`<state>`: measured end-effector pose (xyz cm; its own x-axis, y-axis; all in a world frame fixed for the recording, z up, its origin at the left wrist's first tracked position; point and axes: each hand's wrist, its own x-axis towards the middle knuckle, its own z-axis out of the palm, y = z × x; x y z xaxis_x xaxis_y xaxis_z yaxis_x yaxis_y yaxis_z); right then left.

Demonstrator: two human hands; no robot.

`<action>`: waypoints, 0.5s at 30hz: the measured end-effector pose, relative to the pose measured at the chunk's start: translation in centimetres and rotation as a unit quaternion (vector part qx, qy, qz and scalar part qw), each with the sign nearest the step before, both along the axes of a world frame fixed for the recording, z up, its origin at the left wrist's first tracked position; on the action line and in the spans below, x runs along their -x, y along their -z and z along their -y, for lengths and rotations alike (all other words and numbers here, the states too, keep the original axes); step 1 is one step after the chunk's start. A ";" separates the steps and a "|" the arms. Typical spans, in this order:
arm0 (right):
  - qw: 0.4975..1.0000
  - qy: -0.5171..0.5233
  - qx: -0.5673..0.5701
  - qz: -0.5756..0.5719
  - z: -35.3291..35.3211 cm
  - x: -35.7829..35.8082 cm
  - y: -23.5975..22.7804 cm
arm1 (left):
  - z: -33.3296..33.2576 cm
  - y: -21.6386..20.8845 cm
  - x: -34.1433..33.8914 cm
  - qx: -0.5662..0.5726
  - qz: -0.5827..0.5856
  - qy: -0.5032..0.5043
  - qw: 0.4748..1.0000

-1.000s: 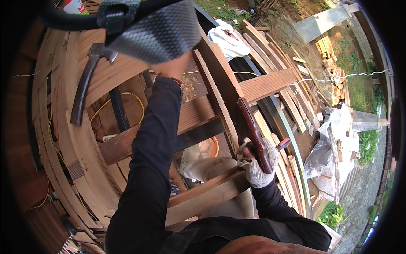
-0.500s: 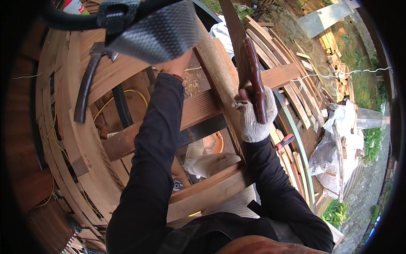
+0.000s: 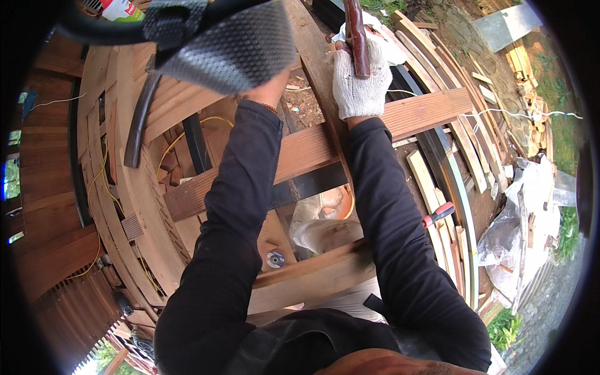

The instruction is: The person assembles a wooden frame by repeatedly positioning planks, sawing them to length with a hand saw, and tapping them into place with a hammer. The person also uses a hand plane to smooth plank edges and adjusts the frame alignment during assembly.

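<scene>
White knit glove [image 3: 345,94] covering it, a person's right hand [image 3: 364,74] is gripping a brown-handled saw [image 3: 357,34] near the top edge of the view, fingers wrapping the handle while the rest of the tool is running out of sight. The saw is pointing away from the person, just to the right of a long board [image 3: 315,59]. The left hand [image 3: 269,90] is reaching forward across the timber, a beaded bracelet [image 3: 267,107] circling its wrist; a grey textured strap [image 3: 228,53] is hiding its fingers, so whether it is open or closed cannot be told.

Below, a reddish beam [image 3: 300,153] is crossing under the long board and reaching out to the right. At left, a dark-handled tool [image 3: 140,122] is lying on wooden planks [image 3: 115,137], and a yellow cord [image 3: 105,181] is trailing along them. A red-and-black handle [image 3: 439,214] is showing beside the right sleeve [image 3: 394,187]. White cloth [image 3: 395,53] is lying just beyond the glove, while clear plastic sheeting [image 3: 500,240] is bunching at far right, near stacked wood strips [image 3: 453,150].
</scene>
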<state>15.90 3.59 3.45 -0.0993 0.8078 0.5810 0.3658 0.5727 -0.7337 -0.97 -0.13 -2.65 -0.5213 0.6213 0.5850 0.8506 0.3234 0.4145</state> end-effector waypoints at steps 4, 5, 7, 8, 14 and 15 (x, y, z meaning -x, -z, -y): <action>0.999 -0.010 0.004 0.034 -0.4 0.1 0.1 | 0.3 -0.1 -0.4 -0.024 -0.032 -0.014 0.999; 0.999 -0.021 0.013 0.026 -0.6 0.2 0.1 | 0.4 -0.1 -0.4 -0.029 -0.041 -0.014 0.999; 0.999 -0.007 0.016 0.042 -0.9 0.4 0.3 | 0.8 -0.3 -0.5 -0.029 -0.048 -0.014 0.998; 0.999 0.002 0.002 0.049 -1.0 0.5 0.3 | 1.0 -0.4 -0.5 -0.026 -0.053 -0.010 0.998; 0.998 0.008 0.003 0.056 -2.2 0.3 1.5 | 3.1 -0.7 0.4 -0.025 -0.065 0.162 0.984; 0.998 0.013 -0.008 0.062 -2.2 0.3 1.6 | 3.4 -0.7 0.8 -0.014 -0.077 0.176 0.981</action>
<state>15.57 5.76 1.90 -0.1495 0.8018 0.5786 0.4684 0.5727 -0.6727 -1.76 -3.49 -1.90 -0.1809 0.7302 0.6589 0.9610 -0.0112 0.2763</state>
